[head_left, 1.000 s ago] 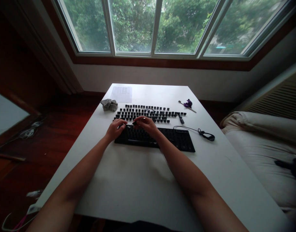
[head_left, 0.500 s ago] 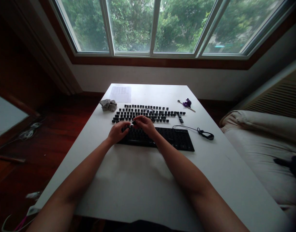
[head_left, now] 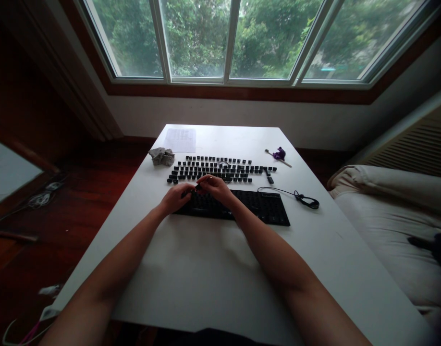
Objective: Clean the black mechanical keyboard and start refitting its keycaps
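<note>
A black keyboard (head_left: 273, 210) lies on the white table (head_left: 191, 269), its left part under both my hands. My right hand (head_left: 216, 187) is closed, with the fingertips pinched on a small dark keycap (head_left: 198, 187) above the keyboard's upper left. Close beside it, my left hand (head_left: 175, 197) has thumb and fingers drawn together; what they hold is too small and dark to make out. Beyond the hands, several rows of loose black keycaps (head_left: 220, 168) stand on the tabletop, the nearest row partly hidden by my right hand.
A crumpled grey cloth (head_left: 162, 156) and a printed sheet (head_left: 180, 140) lie at the back left. At the back right are a brush (head_left: 285, 163) and a purple cloth (head_left: 279, 154). The keyboard's coiled cable (head_left: 307, 201) rests on the right. A padded seat (head_left: 393, 206) stands beyond.
The fingertips have shifted slightly and tilted the small piece between them. Its pale, light-coloured side no longer shows; only dark shows now. The keyboard and loose keycaps have stayed put.
</note>
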The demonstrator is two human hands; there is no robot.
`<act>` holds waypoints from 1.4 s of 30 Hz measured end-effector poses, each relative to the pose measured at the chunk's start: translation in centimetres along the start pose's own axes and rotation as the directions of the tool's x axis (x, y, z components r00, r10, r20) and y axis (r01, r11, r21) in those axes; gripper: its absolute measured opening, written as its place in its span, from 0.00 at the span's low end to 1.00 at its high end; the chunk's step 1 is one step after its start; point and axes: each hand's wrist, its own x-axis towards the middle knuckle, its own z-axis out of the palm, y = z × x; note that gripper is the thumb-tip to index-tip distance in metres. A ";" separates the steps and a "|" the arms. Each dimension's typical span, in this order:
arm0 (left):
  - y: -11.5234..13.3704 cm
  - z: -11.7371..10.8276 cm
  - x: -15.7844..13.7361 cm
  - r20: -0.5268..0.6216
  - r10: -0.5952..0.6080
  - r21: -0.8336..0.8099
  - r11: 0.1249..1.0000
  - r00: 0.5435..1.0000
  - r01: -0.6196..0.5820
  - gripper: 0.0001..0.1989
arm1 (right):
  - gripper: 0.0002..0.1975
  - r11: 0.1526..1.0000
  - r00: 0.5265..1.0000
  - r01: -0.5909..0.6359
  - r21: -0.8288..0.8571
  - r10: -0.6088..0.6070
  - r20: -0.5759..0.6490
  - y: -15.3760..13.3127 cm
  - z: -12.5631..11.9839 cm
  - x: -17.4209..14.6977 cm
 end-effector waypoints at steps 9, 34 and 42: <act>0.5 -0.2 0.4 -0.009 0.000 -0.180 0.984 1.000 -0.002 0.14 | 0.19 1.000 1.000 -0.003 0.008 0.004 -0.031 -0.2 -0.5 0.0; -1.0 -0.5 0.0 -0.001 -0.157 -0.183 0.971 0.988 0.154 0.12 | 0.18 0.998 0.999 -0.035 0.046 0.036 -0.020 -0.6 -1.0 -0.2; -0.6 -1.0 -0.3 -0.003 -0.050 0.380 0.924 0.999 0.047 0.10 | 0.17 0.998 0.995 -0.061 0.007 0.061 -0.085 0.6 -1.3 0.2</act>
